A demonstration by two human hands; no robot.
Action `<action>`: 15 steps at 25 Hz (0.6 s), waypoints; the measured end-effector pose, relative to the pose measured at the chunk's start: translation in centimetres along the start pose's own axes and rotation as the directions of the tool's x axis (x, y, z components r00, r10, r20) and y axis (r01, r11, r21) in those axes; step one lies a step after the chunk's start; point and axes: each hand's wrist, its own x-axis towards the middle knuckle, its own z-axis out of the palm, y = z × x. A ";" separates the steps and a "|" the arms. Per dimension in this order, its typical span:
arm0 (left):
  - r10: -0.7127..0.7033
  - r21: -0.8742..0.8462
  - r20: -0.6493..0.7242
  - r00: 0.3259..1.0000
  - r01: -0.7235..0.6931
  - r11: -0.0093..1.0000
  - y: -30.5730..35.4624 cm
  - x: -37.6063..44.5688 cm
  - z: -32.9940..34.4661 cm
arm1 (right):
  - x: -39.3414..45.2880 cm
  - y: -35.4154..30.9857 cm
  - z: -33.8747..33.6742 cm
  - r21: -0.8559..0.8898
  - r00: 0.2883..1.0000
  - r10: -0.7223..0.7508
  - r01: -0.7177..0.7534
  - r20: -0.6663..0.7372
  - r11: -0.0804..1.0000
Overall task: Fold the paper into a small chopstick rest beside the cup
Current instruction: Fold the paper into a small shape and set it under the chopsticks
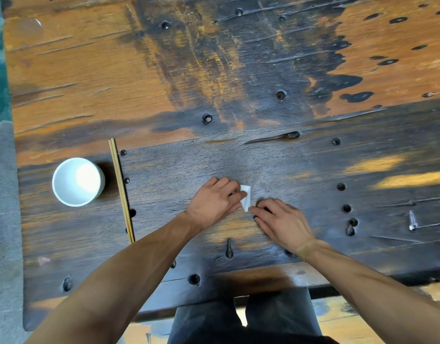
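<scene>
A white cup (78, 181) stood at the left of the bench (238, 70), nothing visible inside it. Just to its right lay a pair of wooden chopsticks (121, 189), side by side. Well to the right of these, the small folded white paper (246, 197) rested on the wood. The left hand (215, 201) pressed it down with fingers curled over it; the right hand (281, 220) pinched its near corner with its fingertips. The bench was dark, worn, scarred wood studded with nail heads. Grey carpet (3, 219) lay beyond its left edge.
</scene>
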 end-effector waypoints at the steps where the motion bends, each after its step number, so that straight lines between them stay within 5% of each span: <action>1: 0.007 -0.002 0.002 1.000 -0.007 1.000 0.1 -0.1 0.1 | -0.1 0.0 -0.1 0.004 1.000 -0.009 0.009 0.008 1.000; 8: -0.019 -0.046 0.009 1.000 0.019 0.999 1.2 -1.0 0.4 | -0.1 0.2 -0.8 0.010 0.997 -0.052 0.051 0.059 0.999; 15: -0.207 -0.085 0.008 0.978 0.207 0.975 3.2 -1.0 0.4 | -0.5 0.6 -1.3 -0.015 0.986 -0.087 0.090 0.143 0.996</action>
